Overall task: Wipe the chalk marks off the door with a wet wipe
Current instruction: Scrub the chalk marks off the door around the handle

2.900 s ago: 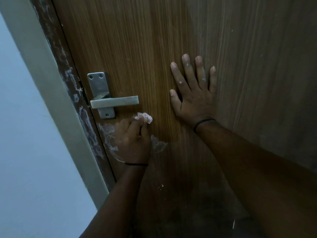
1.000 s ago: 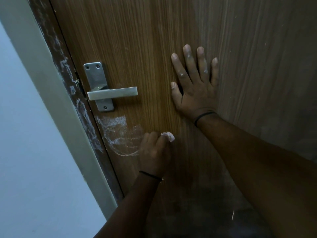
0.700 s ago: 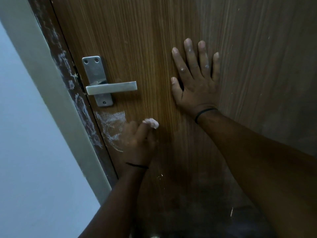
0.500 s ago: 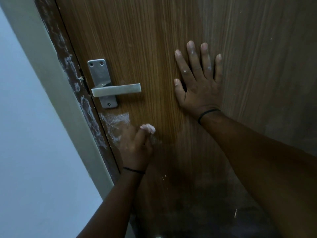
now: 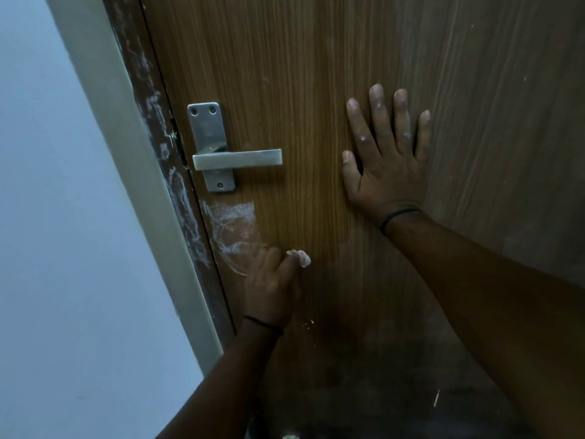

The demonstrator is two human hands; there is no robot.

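At the far left runs a pale wall (image 5: 57, 248), then a light frame (image 5: 152, 217) and a dark jamb (image 5: 164, 147) streaked with white smears. The wooden door (image 5: 300, 74) fills the rest of the view. Near its left edge sits a metal handle (image 5: 237, 159) on an upright plate, its lever lying level and pointing right. Just below the plate are the chalk marks (image 5: 232, 231), a white hazy patch with a curved line at its lower edge. The left hand (image 5: 272, 283) lies against the door at the patch's lower right, fingers curled and pinching a small crumpled wipe (image 5: 302, 258), which shows at the fingertips and touches the wood just right of the marks. A few white specks (image 5: 308, 324) dot the door below it. Farther right and higher, the right hand (image 5: 384, 166) presses flat on the door, fingers spread and pointing up, a dark band (image 5: 399, 217) round the wrist.
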